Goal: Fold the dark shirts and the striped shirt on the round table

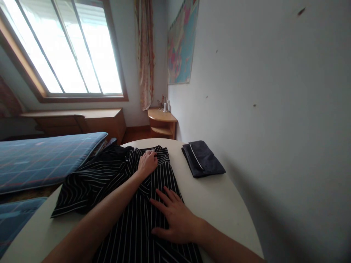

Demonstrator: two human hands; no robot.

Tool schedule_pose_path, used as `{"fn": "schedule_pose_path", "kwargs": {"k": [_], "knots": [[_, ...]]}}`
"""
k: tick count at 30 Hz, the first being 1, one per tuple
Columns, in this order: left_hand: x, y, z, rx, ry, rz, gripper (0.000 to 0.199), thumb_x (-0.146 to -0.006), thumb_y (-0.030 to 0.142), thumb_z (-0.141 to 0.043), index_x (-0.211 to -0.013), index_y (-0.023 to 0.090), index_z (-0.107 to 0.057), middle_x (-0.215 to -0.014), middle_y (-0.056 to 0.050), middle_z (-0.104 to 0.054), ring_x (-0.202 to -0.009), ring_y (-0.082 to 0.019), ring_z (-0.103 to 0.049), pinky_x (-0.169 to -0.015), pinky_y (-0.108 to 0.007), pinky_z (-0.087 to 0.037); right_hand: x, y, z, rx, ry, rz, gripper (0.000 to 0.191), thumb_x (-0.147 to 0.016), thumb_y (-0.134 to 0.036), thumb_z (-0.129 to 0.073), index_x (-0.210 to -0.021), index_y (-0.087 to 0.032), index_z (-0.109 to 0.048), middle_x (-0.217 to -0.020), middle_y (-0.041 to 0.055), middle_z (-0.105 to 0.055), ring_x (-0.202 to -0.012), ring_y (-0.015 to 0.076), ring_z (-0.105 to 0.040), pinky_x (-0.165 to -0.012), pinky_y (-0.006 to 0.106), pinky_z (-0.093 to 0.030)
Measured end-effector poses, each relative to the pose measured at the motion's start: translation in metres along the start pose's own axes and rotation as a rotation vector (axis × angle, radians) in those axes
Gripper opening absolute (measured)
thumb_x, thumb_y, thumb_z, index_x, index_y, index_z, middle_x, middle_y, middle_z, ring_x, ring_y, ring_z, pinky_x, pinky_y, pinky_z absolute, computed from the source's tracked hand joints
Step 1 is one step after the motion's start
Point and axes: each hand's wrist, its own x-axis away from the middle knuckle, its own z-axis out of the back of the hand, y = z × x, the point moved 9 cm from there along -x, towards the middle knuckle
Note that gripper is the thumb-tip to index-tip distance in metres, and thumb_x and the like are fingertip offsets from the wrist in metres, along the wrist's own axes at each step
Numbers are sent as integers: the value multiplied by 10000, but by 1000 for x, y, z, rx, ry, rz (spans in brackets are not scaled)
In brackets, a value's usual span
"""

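A black shirt with white stripes (pixel 164 175) lies partly folded on a round white table (pixel 219 204). Its left part, with a sleeve, spreads toward the table's left side. My left hand (pixel 148 163) rests on the shirt near its far, collar end, fingers slightly bent over the cloth. A small pale patch shows at those fingertips. Closer to me, my right hand (pixel 175 218) presses flat on the striped cloth with its fingers spread. To the right lies a folded dark garment (pixel 203 159) with a thin white line, touched by neither hand.
Left of the table is a bed with a blue plaid mattress (pixel 49 157). A wooden desk (pixel 104 114) stands below the window, and a small corner shelf (pixel 163 116) beyond the table. The white wall (pixel 274 146) rises close on the right.
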Motion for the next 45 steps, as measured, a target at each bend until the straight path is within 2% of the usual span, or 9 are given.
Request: {"fn": "schedule_pose_path", "kwargs": {"k": [6,10,16,23,28,32,34,38,45], "knots": [[51,-10,-19,18,-104,2,486,-946,460,-464,-1379,243,-513,-1347,-153,-594,-1243,-354,-538,-1017,-453,-381,-4,5,-3,45,-8,-46,1019,-837,-715,-535,-1589,-167,-121,-1647,108,-106,-1511,344,-4,-1225,526,-48],[57,-6,-39,102,-160,-126,534,-947,514,-463,-1422,270,-481,-1495,-111,-480,-1419,-308,-374,-1114,-403,-296,-7,18,1,77,-22,-82,1056,-837,-760,-479,-1587,-122,-95,-1649,112,-78,-1513,330,13,-1230,497,-35],[26,7,-54,6,-212,-186,630,-994,527,-324,-1503,162,-386,-1570,-124,-361,-1475,-293,-265,-1182,-393,-212,-20,47,19,140,9,-90,989,-865,-746,-447,-1585,-144,-136,-1645,117,-126,-1516,311,-11,-1225,506,-54],[-22,9,-67,-15,-189,-181,579,-1004,481,-340,-1484,167,-423,-1577,-111,-351,-1462,-290,-296,-1180,-407,-251,-47,80,47,245,79,-49,916,-881,-730,-438,-1564,-152,-243,-1625,117,-222,-1509,300,-115,-1229,488,-75],[-44,1,-70,-39,-154,-163,548,-1009,457,-351,-1465,167,-441,-1554,-116,-393,-1445,-290,-333,-1172,-414,-273,-37,81,63,281,152,29,771,-898,-597,-537,-1515,-177,-344,-1573,105,-354,-1473,283,-234,-1221,479,-122],[-46,3,-60,-56,-89,-159,473,-1016,425,-357,-1400,189,-502,-1510,-126,-453,-1398,-297,-401,-1134,-450,-331,-12,67,67,217,149,70,519,-881,-538,-606,-1258,-181,-591,-1442,117,-515,-1352,264,-421,-1154,423,-285],[-39,8,-50,-62,-40,-173,445,-1023,413,-342,-1362,196,-532,-1494,-129,-464,-1369,-308,-426,-1107,-480,-359,0,57,67,180,109,84,379,-905,-520,-584,-1072,-189,-661,-1345,109,-586,-1263,248,-499,-1091,391,-358],[-11,28,-28,-58,3,-260,402,-1028,404,-349,-1315,234,-574,-1440,-88,-515,-1297,-286,-487,-1069,-465,-402,21,39,67,204,0,83,388,-865,-558,-623,-874,-175,-687,-1136,104,-656,-1027,228,-596,-940,339,-440],[73,66,3,53,-80,-525,490,-1042,480,-248,-1395,279,-522,-1438,-48,-524,-1317,-232,-472,-1099,-417,-373,45,32,66,328,-152,-112,255,-859,-402,-601,-967,-182,-672,-865,69,-704,-772,210,-638,-669,279,-400]]}}
